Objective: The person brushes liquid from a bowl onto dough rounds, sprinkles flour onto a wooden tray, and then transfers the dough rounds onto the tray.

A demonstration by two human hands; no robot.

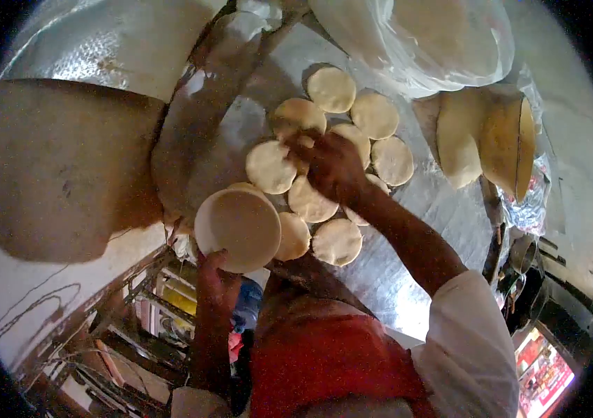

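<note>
On metal sheet [418, 209], ten dough rounds [331, 89], right hand [331, 167] pinching one, left hand [216, 282] gripping one pale disc [237, 230].

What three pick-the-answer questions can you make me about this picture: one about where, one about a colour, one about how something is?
1. Where is the right hand?
A. on the dough discs
B. in a pocket
C. on a cup

2. What colour is the apron?
A. blue
B. red
C. green

3. How is the bowl?
A. held in the left hand
B. broken in pieces
C. standing on the floor

Answers:
1 A, its fingers are down among the discs laid out on the table.
2 B, the cloth on the person's front is bright red.
3 A, the left fingers grip the bowl's lower edge and it is whole.
</note>
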